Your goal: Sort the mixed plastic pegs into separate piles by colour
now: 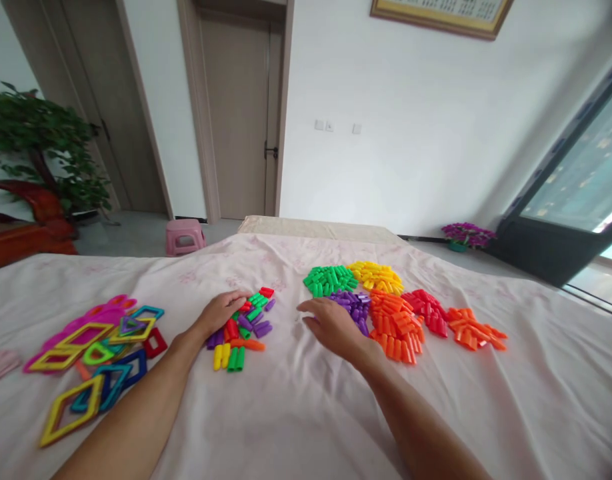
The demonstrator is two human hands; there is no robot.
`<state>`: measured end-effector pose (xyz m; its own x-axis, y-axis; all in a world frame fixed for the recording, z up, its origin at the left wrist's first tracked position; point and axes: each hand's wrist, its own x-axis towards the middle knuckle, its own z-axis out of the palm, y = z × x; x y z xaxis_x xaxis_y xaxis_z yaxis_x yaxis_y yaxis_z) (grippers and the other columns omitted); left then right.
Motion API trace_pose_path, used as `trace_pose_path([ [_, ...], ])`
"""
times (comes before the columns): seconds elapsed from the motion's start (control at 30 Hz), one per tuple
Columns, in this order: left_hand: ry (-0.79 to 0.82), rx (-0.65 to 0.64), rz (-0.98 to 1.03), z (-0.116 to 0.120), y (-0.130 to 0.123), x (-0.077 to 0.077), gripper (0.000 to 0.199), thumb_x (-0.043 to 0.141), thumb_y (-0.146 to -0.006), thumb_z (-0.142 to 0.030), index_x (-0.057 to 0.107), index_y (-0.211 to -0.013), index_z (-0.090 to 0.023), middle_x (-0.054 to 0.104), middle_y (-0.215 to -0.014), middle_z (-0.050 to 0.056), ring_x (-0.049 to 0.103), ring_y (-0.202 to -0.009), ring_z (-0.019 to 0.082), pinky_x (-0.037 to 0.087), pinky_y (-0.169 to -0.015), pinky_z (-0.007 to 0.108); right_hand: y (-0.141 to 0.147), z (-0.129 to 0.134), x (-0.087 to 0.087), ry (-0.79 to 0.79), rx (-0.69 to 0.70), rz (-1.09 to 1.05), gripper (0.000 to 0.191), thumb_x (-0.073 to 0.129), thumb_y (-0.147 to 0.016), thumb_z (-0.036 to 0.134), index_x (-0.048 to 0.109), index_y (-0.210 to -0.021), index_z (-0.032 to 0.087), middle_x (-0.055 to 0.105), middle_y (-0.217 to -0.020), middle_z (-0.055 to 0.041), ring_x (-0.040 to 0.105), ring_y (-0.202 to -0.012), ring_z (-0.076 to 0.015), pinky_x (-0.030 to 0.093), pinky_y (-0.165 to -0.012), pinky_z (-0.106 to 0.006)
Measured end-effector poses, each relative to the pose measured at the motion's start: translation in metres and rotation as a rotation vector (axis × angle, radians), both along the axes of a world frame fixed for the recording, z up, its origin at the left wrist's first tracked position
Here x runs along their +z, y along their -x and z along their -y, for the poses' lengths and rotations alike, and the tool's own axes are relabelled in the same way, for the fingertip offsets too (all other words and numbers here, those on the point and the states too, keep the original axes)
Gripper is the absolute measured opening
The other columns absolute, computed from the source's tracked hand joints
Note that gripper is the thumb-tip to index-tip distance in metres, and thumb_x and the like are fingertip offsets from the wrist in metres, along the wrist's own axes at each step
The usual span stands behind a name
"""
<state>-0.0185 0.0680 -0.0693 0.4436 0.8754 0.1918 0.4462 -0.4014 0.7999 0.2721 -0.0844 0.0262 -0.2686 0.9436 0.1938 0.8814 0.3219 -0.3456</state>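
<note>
A mixed pile of small plastic building pieces (256, 315) in red, green, purple and yellow lies on the cloth. My left hand (222, 312) rests at its left edge, fingers stretched over the pieces and touching the near red and green ones. My right hand (333, 325) hovers beside the purple pieces (357, 308), fingers apart and pointing left, with nothing visible in them. Behind it sit heaps of green pieces (331, 280) and yellow pieces (377, 276). Orange pieces (397, 327) and red pieces (427, 312) lie to the right.
A second orange heap (473, 328) lies at the far right of the pale bedcloth (266, 427). On the left are diamond-shaped and other frame tiles (71, 410) and a pink board (81, 320). Beyond the cloth's edge stands a pink stool (185, 237).
</note>
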Motion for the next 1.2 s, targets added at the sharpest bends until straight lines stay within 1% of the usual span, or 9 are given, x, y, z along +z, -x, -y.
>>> trace_pose_path([
  [0.23, 0.037, -0.061, 0.063, 0.006, -0.007, 0.008, 0.048, 0.057, -0.083, -0.05, 0.076, -0.114, -0.018, 0.074, -0.121, 0.007, 0.065, -0.116, 0.027, 0.046, -0.106, 0.036, 0.051, -0.009, -0.047, -0.078, 0.198, -0.065, 0.047, 0.051, -0.094, 0.01, 0.054, -0.139, 0.021, 0.061, -0.138, -0.0087, 0.054, -0.127, -0.0198, 0.041, -0.108, -0.034],
  [0.33, 0.063, -0.05, 0.078, 0.007, -0.009, 0.009, 0.05, 0.056, -0.084, -0.052, 0.076, -0.114, -0.018, 0.074, -0.119, 0.007, 0.067, -0.112, 0.027, 0.048, -0.104, 0.036, 0.06, -0.013, -0.057, -0.068, 0.191, -0.023, 0.04, 0.053, -0.097, 0.017, 0.055, -0.136, 0.021, 0.065, -0.13, -0.0085, 0.057, -0.12, -0.0198, 0.041, -0.105, -0.033],
  [0.47, 0.087, -0.037, 0.099, 0.006, -0.009, 0.006, 0.05, 0.058, -0.083, -0.052, 0.075, -0.114, -0.017, 0.074, -0.119, 0.008, 0.068, -0.11, 0.027, 0.049, -0.102, 0.036, 0.066, -0.013, -0.061, -0.023, 0.108, 0.07, 0.029, 0.06, -0.095, 0.027, 0.064, -0.123, 0.022, 0.068, -0.114, -0.0074, 0.057, -0.108, -0.0209, 0.043, -0.098, -0.032],
  [0.57, 0.075, -0.03, 0.095, 0.006, -0.009, 0.005, 0.048, 0.058, -0.083, -0.052, 0.075, -0.112, -0.018, 0.075, -0.117, 0.007, 0.068, -0.108, 0.027, 0.05, -0.1, 0.035, 0.068, -0.01, -0.059, -0.018, 0.075, 0.088, 0.025, 0.058, -0.096, 0.026, 0.065, -0.119, 0.022, 0.067, -0.113, -0.0072, 0.056, -0.108, -0.0205, 0.041, -0.097, -0.031],
  [0.73, 0.062, -0.012, 0.086, 0.005, -0.01, 0.005, 0.049, 0.058, -0.082, -0.054, 0.077, -0.108, -0.018, 0.076, -0.115, 0.007, 0.068, -0.108, 0.027, 0.05, -0.1, 0.035, 0.073, -0.004, -0.058, -0.068, 0.116, 0.049, 0.04, 0.06, -0.096, 0.033, 0.055, -0.135, 0.028, 0.065, -0.127, -0.0042, 0.055, -0.114, -0.021, 0.039, -0.098, -0.033],
  [0.83, 0.058, -0.008, 0.079, 0.004, -0.01, 0.005, 0.049, 0.058, -0.083, -0.055, 0.076, -0.109, -0.018, 0.075, -0.115, 0.007, 0.068, -0.11, 0.027, 0.049, -0.102, 0.035, 0.074, -0.004, -0.06, -0.066, 0.135, 0.054, 0.032, 0.055, -0.099, 0.033, 0.061, -0.129, 0.029, 0.069, -0.119, -0.0032, 0.058, -0.111, -0.0203, 0.04, -0.097, -0.033],
  [0.97, 0.069, -0.002, 0.088, 0.003, -0.008, 0.003, 0.05, 0.057, -0.084, -0.055, 0.076, -0.111, -0.018, 0.075, -0.117, 0.007, 0.067, -0.112, 0.027, 0.048, -0.103, 0.035, 0.069, -0.006, -0.056, -0.053, 0.109, 0.018, 0.029, 0.048, -0.1, 0.022, 0.065, -0.123, 0.025, 0.071, -0.115, -0.005, 0.062, -0.107, -0.0181, 0.042, -0.095, -0.028],
  [1.07, 0.069, 0.023, 0.09, 0.004, -0.007, 0.004, 0.049, 0.057, -0.084, -0.055, 0.076, -0.111, -0.018, 0.075, -0.118, 0.008, 0.067, -0.113, 0.027, 0.048, -0.103, 0.035, 0.054, -0.006, -0.039, -0.017, 0.068, 0.0, 0.028, 0.045, -0.1, 0.02, 0.067, -0.118, 0.021, 0.073, -0.111, -0.0068, 0.066, -0.102, -0.0181, 0.045, -0.087, -0.025],
  [1.2, 0.076, 0.05, 0.086, 0.005, -0.007, 0.006, 0.05, 0.057, -0.084, -0.055, 0.075, -0.111, -0.018, 0.075, -0.116, 0.008, 0.067, -0.112, 0.026, 0.048, -0.104, 0.035, 0.022, -0.004, -0.003, 0.091, 0.015, 0.051, 0.027, 0.046, -0.098, 0.018, 0.074, -0.1, 0.02, 0.077, -0.098, -0.0055, 0.07, -0.091, -0.0188, 0.045, -0.076, -0.024],
])
